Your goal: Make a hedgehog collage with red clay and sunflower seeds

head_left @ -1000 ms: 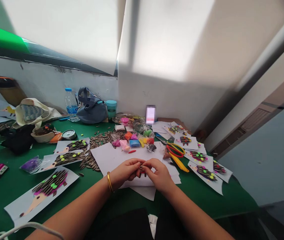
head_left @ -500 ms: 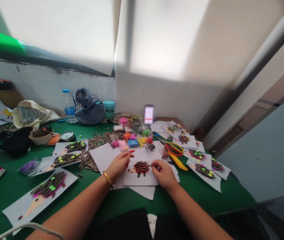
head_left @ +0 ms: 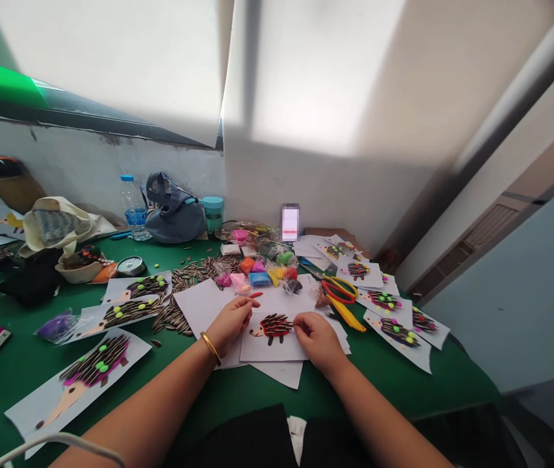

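Note:
A white card (head_left: 277, 353) with a small hedgehog figure (head_left: 276, 327) of red clay and striped seeds lies in front of me. My left hand (head_left: 235, 323), a gold bangle on its wrist, is at the card's upper left, fingers pinched near a thin red piece (head_left: 256, 295); what they hold, if anything, is too small to name. At the hedgehog's right end, my right hand (head_left: 316, 339) has thumb and forefinger closed on something I cannot make out. More white sheets (head_left: 199, 302) lie under the card.
Loose striped seeds (head_left: 172, 315) and bagged coloured clay (head_left: 260, 279) lie beyond my hands. Red-handled scissors (head_left: 339, 291) and a yellow cutter (head_left: 348, 314) are at the right. Finished-looking hedgehog cards (head_left: 396, 338) lie on both sides. A phone (head_left: 290, 223) leans against the wall.
My right hand has shifted slightly left, closer to the hedgehog's right end. The seed that showed at its fingertips is harder to make out. My left hand is nearly still.

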Motion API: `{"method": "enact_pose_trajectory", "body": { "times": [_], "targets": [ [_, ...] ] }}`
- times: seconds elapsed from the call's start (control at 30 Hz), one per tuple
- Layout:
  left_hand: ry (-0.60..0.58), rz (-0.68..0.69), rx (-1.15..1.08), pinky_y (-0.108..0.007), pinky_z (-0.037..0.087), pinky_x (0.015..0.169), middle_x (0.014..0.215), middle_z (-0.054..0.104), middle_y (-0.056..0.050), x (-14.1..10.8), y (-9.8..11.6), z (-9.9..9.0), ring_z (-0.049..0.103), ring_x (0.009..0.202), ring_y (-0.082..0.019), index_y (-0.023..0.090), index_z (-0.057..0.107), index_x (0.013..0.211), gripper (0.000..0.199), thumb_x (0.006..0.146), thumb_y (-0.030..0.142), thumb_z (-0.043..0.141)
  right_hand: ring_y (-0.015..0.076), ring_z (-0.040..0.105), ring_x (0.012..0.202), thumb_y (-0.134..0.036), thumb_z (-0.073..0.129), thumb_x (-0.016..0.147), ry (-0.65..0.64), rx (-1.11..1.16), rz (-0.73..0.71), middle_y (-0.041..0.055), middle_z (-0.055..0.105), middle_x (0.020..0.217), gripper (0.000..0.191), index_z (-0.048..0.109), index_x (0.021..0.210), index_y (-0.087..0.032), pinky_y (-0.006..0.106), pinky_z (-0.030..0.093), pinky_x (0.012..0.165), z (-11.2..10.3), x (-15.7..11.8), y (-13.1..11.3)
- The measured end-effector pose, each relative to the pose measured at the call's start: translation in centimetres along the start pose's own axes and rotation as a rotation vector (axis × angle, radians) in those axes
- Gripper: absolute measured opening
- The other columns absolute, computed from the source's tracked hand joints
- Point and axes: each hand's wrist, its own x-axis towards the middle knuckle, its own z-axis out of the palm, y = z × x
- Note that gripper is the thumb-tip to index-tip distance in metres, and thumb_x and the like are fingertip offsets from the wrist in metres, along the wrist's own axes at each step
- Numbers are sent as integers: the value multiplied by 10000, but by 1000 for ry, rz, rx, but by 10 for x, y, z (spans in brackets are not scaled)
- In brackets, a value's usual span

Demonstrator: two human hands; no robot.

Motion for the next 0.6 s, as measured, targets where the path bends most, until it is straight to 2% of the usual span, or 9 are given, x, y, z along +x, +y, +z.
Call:
{"method": "enact_pose_trajectory", "body": {
  "times": [0.2, 0.33, 0.47, 0.6],
  "targets": [
    [-4, -2, 5, -177, 183, 409, 576, 411, 72, -1, 1, 0, 306, 438, -49, 147, 614, 908, 295, 764, 401, 576, 201, 576, 766, -140, 497, 789, 29, -27, 3, 41, 635, 799, 138, 614, 814, -207, 313, 449, 699, -2, 0, -2],
    [-7, -4, 15, -176, 185, 409, 580, 412, 70, -3, 3, 0, 309, 442, -52, 148, 613, 913, 279, 778, 385, 552, 208, 588, 860, -197, 466, 864, 83, 31, 3, 60, 646, 892, 160, 622, 900, -203, 321, 459, 771, -4, 0, 1],
    [-5, -9, 24, -174, 184, 408, 569, 404, 73, -3, 3, 1, 298, 437, -52, 148, 608, 916, 267, 784, 370, 537, 198, 595, 794, -320, 469, 909, 95, 124, 124, 42, 647, 866, 161, 583, 911, -208, 300, 455, 699, -3, -1, 6],
    [-4, -14, 21, -174, 186, 408, 568, 409, 73, -3, 3, 1, 306, 437, -52, 147, 610, 920, 273, 775, 369, 544, 188, 593, 772, -347, 447, 920, 69, 162, 181, 28, 642, 849, 180, 558, 881, -211, 290, 448, 684, -2, -1, 7]
  ]
}}
